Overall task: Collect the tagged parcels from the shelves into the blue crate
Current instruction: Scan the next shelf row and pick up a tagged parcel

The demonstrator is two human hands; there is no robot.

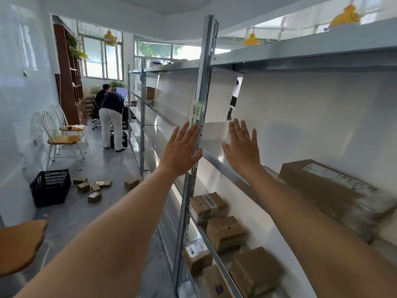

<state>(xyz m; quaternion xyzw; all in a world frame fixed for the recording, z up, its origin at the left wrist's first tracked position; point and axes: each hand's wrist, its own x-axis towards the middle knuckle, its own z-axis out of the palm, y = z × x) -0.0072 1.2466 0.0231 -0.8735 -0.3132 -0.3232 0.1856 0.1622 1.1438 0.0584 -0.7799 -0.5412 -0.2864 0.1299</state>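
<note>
Both my arms reach forward toward the metal shelving (223, 166). My left hand (181, 150) is flat with straight fingers in front of the upright post (203, 97). My right hand (242, 145) is also flat, held over the shelf edge, and holds nothing. A long brown parcel (326, 190) with a white label lies on the same shelf to the right. Several smaller brown parcels (223, 231) sit on the shelf below, one with a handwritten tag (194, 248). A dark crate (50, 187) stands on the floor at the left.
Several small parcels (94, 187) lie scattered on the floor beside the crate. Wooden chairs (62, 134) stand along the left wall and a stool seat (20, 244) is near me. Two people (110, 117) are at a desk down the aisle, beside another crate (119, 139).
</note>
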